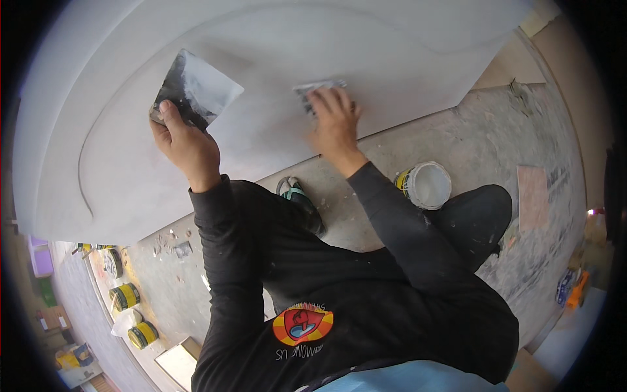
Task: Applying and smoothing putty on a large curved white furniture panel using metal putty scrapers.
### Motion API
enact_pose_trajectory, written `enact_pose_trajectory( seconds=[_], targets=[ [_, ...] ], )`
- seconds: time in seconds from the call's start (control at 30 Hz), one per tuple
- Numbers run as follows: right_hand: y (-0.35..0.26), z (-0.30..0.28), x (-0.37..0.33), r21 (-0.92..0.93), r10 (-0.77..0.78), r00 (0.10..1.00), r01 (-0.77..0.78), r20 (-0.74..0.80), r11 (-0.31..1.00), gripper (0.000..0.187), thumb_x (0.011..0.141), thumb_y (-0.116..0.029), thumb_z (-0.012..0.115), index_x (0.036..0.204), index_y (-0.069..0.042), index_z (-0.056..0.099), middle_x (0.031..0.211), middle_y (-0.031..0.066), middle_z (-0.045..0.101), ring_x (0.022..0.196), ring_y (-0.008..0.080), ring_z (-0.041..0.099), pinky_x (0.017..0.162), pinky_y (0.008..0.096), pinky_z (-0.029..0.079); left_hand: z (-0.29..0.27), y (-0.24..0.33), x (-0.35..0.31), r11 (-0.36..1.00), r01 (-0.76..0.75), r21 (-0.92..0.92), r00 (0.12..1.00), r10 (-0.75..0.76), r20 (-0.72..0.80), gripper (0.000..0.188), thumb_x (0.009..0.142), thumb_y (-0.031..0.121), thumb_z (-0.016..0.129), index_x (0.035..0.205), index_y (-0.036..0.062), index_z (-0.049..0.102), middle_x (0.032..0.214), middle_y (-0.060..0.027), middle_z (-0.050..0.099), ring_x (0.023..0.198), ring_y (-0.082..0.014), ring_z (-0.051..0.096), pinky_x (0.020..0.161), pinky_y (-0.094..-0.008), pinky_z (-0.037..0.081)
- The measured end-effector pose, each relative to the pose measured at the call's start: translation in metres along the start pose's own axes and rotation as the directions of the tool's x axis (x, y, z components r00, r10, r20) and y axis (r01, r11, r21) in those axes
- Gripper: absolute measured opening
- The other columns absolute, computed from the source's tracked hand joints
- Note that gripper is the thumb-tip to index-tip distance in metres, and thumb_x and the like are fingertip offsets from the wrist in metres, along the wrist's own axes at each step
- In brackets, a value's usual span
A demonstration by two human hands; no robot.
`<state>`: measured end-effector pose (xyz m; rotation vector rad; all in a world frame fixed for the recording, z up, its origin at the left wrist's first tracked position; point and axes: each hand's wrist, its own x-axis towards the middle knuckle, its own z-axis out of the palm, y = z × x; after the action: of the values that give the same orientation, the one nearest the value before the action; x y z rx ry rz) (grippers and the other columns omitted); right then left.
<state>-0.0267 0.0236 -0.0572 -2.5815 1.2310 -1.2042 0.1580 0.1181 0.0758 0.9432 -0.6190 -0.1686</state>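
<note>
My left hand (186, 147) grips a dark square filler board (171, 88) by its lower corner, thumb on top. White paste covers much of the board's face. My right hand (336, 124), a little blurred by motion, has its fingers closed over a flat scraper (304, 91) with white smears on its edge. The scraper appears to lie against a large pale panel (274, 124), though its exact contact is hard to make out. A thin curved line runs across the panel.
An open yellow-and-white bucket (431, 185) stands by my right knee. Several yellow-and-black tins (124, 296) line the floor at the left. A pinkish board (533, 198) lies to the right. Spatters mark the concrete floor (353, 215); my shoe (292, 189) is beside the panel's lower edge.
</note>
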Motion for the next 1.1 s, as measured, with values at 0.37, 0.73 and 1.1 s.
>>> enact_pose_trajectory(
  seconds=[0.37,0.73,1.1],
  targets=[
    [0.058,-0.058,0.092,0.030,0.080,0.905,-0.074,-0.418,0.997,0.055,0.067,0.001,0.069,0.120,-0.012,0.064,0.125,0.0004,0.057,0.121,0.0308,0.047,0.093,0.0501,0.037,0.020,-0.011,-0.015,0.965,0.256,-0.057,0.941,-0.235,0.245,0.020,0.103,0.021,0.052,0.111,0.0034,0.059,0.100,-0.0022,0.063,0.089,-0.0107,0.060,0.078,-0.0263,0.050],
    [0.021,-0.009,0.066,0.028,0.052,0.902,-0.044,-0.428,0.999,0.050,0.068,-0.003,0.071,0.117,-0.014,0.066,0.125,-0.0009,0.059,0.119,0.0310,0.047,0.092,0.0519,0.036,0.013,-0.009,-0.012,0.972,0.235,-0.031,0.942,-0.220,0.254,0.022,0.103,0.021,0.053,0.111,0.0022,0.060,0.102,-0.0029,0.064,0.090,-0.0113,0.061,0.078,-0.0263,0.049],
    [0.005,-0.053,0.008,0.416,-0.090,0.993,0.116,-0.083,0.902,0.061,0.065,0.009,0.064,0.122,-0.013,0.061,0.129,0.0026,0.056,0.126,0.0316,0.047,0.104,0.0470,0.036,0.021,-0.029,-0.025,0.854,0.499,0.146,0.789,-0.517,0.331,0.026,0.104,0.019,0.050,0.114,-0.0029,0.059,0.101,-0.0059,0.064,0.088,-0.0131,0.061,0.078,-0.0279,0.050]
  ],
)
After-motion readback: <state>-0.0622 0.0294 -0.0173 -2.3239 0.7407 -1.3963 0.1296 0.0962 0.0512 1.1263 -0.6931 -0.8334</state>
